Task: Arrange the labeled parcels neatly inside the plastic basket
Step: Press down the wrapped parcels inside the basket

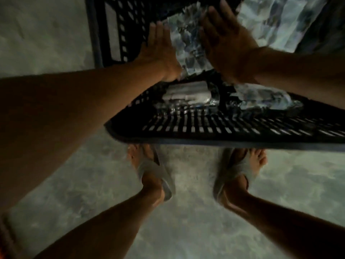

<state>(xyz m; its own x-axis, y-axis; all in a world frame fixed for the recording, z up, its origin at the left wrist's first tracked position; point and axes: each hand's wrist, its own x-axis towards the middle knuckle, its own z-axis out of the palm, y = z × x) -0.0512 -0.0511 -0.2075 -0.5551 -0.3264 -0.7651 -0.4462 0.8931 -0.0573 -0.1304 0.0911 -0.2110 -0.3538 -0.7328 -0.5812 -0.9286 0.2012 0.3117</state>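
1. Black slotted plastic forms the basket [186, 128], which is seen from directly above standing on a mottled grey floor [186, 230].
2. A silvery, crinkled parcel [188, 47] is held upright inside the basket, pressed between the 2 hands.
3. The left hand [160, 53] is laid flat against the parcel's left side, fingers straight and together, not curled round anything.
4. The right hand [225, 47] is pressed flat against the parcel's right side, fingers extended and slightly spread.
5. A pale grey-white parcel [186, 94] is seen lying lower in the basket, near its front wall and below the held parcel.
6. Another shiny wrapped parcel [267, 100] is seen lying to the right of it, partly under the right forearm.
7. More silvery wrapping [280, 21] is visible at the upper right, beyond the right hand; whether it lies inside the basket cannot be told.
8. No labels can be read, as the picture is dim and blurred.
9. 2 feet in grey sandals [155, 172] are placed on the floor just beside the basket's front rim.
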